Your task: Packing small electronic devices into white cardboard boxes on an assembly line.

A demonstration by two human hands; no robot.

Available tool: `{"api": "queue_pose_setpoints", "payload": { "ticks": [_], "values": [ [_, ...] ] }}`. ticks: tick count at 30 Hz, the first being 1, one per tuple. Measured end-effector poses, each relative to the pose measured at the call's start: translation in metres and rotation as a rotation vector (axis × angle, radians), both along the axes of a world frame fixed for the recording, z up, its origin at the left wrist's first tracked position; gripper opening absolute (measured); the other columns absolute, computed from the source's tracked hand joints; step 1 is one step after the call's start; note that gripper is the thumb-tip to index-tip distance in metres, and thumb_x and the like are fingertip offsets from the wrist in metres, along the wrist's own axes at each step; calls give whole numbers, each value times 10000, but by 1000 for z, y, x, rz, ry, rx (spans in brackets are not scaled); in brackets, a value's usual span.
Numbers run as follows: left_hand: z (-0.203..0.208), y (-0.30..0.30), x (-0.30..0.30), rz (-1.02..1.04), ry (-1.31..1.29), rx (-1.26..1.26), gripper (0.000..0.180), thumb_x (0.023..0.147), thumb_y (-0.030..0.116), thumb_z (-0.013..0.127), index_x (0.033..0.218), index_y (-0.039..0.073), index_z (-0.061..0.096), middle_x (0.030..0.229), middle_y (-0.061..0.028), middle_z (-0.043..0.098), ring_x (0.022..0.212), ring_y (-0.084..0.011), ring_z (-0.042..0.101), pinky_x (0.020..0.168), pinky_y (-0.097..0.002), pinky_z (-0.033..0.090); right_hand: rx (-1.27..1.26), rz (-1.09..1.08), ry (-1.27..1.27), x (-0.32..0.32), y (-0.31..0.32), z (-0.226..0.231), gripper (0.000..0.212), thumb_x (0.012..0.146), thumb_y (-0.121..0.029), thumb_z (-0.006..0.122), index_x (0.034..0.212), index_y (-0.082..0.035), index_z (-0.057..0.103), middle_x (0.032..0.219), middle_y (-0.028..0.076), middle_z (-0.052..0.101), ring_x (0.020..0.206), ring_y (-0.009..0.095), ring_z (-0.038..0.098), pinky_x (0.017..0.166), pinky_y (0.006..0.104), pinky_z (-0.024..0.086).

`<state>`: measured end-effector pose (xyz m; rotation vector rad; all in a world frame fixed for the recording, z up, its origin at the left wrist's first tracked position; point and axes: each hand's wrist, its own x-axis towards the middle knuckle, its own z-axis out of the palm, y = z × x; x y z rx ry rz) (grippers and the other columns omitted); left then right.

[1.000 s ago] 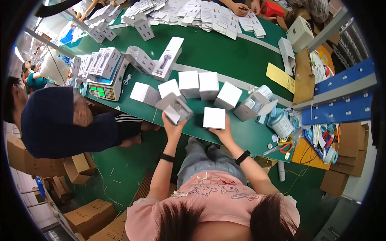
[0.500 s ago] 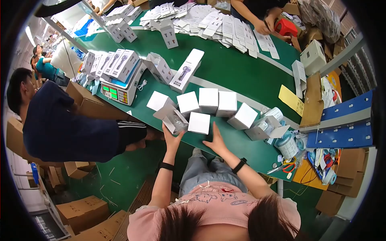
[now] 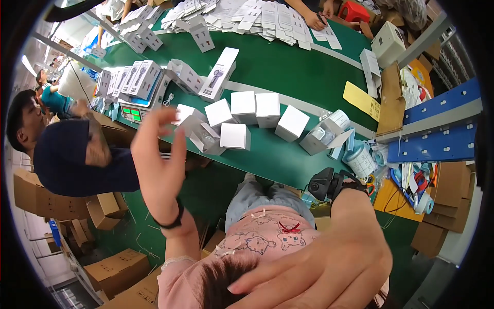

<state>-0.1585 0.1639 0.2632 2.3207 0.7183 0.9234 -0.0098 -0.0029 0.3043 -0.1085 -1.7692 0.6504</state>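
My left hand (image 3: 158, 167) is raised off the table in front of the near boxes, its fingers curved and apart with nothing between them. Close to me, my right hand (image 3: 329, 262) lies across the hair at my shoulder, fingers stretched out and partly cut off by the lower edge. An open white box (image 3: 207, 142) with a clear plastic item inside stands near the table edge. Beside it is a closed white box (image 3: 234, 136), and several more form a row behind. Another open box (image 3: 319, 138) with clear plastic contents stands at the right.
On the green table (image 3: 280, 167), a scale (image 3: 135, 112) carries printed boxes. Flat printed cartons (image 3: 247, 18) pile up at the far side, where another person's hands (image 3: 315, 19) work. A person in dark clothes (image 3: 77, 159) sits at left. Tape rolls (image 3: 362, 160) crowd the right end.
Both hands have left the boxes and come up towards me: the left is lifted off the open box, the right drawn back to my hair. The view has shifted; the seated person's arm has risen.
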Motion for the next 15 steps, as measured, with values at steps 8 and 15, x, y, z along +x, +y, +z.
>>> {"api": "queue_pose_setpoints", "payload": {
  "ticks": [8,15],
  "values": [
    [-14,143,245,125,-215,-505,465,673,261,623,1049,-7,568,1055,-220,587,1037,-334,530,828,-406,435,-195,386,270,32,-8,11,290,883,-47,492,1047,192,486,1127,331,487,1120,523,367,939,588,292],
    [-167,332,301,804,202,-415,680,640,285,716,1259,172,458,1256,-158,476,1186,-310,427,934,-509,348,-172,-446,589,38,-43,-72,170,837,45,425,957,43,546,1164,303,496,1113,513,431,885,623,351]
  ]
}}
